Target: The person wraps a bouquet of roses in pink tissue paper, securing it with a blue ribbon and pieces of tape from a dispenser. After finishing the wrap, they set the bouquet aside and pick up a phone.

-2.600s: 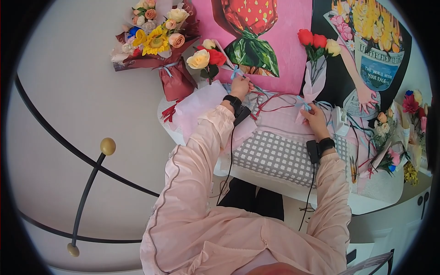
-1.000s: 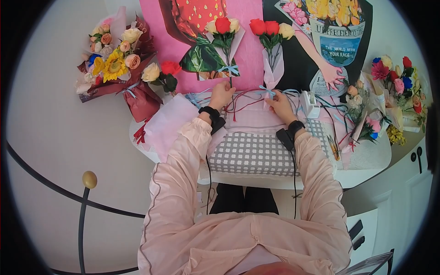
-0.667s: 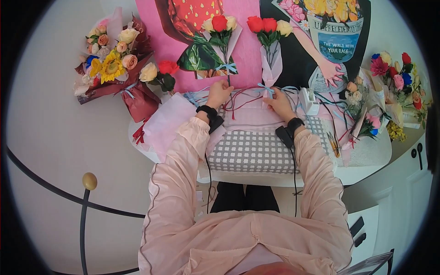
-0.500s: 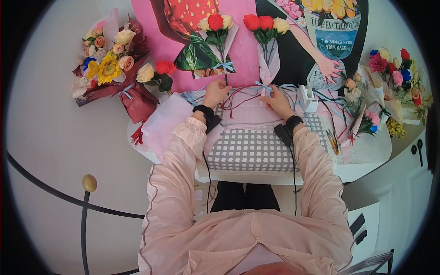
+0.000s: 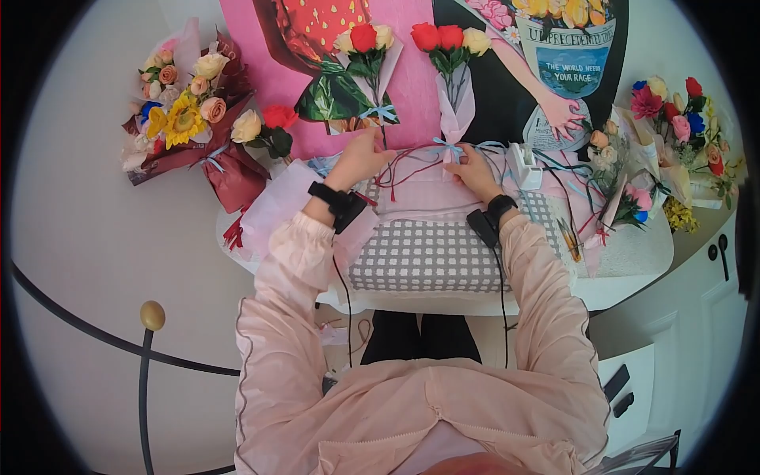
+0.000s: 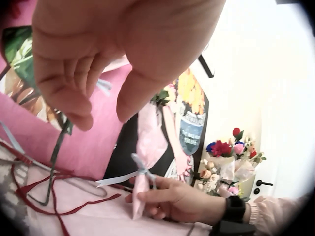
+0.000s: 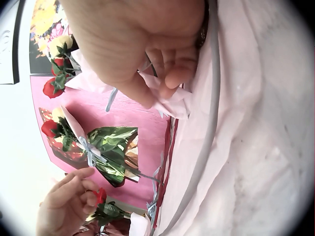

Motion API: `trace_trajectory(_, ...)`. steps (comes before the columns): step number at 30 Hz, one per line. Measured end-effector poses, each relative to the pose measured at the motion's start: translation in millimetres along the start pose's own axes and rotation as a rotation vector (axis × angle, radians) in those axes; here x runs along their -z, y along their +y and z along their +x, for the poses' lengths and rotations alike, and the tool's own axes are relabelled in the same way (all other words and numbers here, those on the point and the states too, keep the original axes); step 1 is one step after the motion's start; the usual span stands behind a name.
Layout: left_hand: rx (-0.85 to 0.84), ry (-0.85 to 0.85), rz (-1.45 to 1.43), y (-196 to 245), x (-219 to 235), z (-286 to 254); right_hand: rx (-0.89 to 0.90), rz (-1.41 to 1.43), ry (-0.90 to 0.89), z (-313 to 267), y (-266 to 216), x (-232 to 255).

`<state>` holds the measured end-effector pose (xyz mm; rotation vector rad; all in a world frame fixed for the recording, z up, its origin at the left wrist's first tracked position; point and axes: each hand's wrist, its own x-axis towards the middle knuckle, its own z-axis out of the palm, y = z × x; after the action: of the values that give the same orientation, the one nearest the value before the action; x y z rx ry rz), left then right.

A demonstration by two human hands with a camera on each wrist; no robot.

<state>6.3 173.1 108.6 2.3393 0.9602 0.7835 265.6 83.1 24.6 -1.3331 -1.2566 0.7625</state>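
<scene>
Two small rose bouquets stand against the paintings: the left bouquet (image 5: 363, 38) has a light blue bow and a bare dark stem, and the right bouquet (image 5: 455, 119) is wrapped in pink with a blue ribbon. My left hand (image 5: 358, 162) is beside the left bouquet's stem. In the left wrist view, thumb and fingers of the left hand (image 6: 106, 113) are apart with nothing between them. My right hand (image 5: 479, 176) pinches the lower end of the right bouquet's wrap; the left wrist view shows this right hand (image 6: 182, 201) with thumb and fingers round the pink paper (image 6: 141, 189).
A large sunflower bouquet (image 5: 184, 121) and loose roses (image 5: 279, 117) are at the left. Red and blue ribbons lie along the back of the table. At the right are a white tape dispenser (image 5: 524, 166), a pen-like tool (image 5: 568, 237) and more bouquets (image 5: 682, 127).
My left hand has let go of the left bouquet's stem and drawn back to the left. The right hand keeps its pinch. The head view has shifted, moving the scene slightly.
</scene>
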Motion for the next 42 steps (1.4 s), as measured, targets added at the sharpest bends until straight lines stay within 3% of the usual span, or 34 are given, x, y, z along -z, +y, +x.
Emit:
trace_trajectory(7,-0.344,-0.088,0.106,109.9,52.3,-107.2,-0.008,-0.006,0.007,-2.4,-1.7,-1.5)
trace_trajectory(10,-0.386,-0.119,0.075,135.3,62.6,-164.9,-0.010,0.002,0.002,-3.2,0.1,0.6)
trace_trajectory(13,-0.427,-0.072,0.143,125.2,57.3,-212.7,-0.015,-0.005,0.012,-5.9,-3.1,2.0)
trace_trajectory(19,-0.071,0.128,0.344,39.5,21.0,-259.6,-0.015,-0.018,0.044,-11.1,-9.4,4.2)
trace_trajectory(21,-0.024,0.176,0.376,17.4,12.3,-272.1,-0.057,-0.062,0.045,-11.5,-12.0,10.2)
trace_trajectory(24,0.050,0.205,0.510,11.6,10.1,-289.7,-0.147,-0.086,0.045,-21.7,-21.0,25.0)
trace_trajectory(28,0.122,0.206,0.674,1.4,13.7,-306.4,-0.117,-0.050,0.076,-38.0,-31.9,49.8)
trace_trajectory(34,-0.054,0.414,0.530,-37.5,16.7,-308.4,-0.027,0.020,0.023,-96.9,-88.7,46.3)
trace_trajectory(37,-0.095,0.521,0.475,-27.0,9.5,-297.5,0.001,0.080,0.012,-127.5,-94.2,36.8)
trace_trajectory(42,-0.192,0.530,0.389,-15.4,-5.9,-270.6,0.051,0.129,0.038,-169.3,-97.9,25.0)
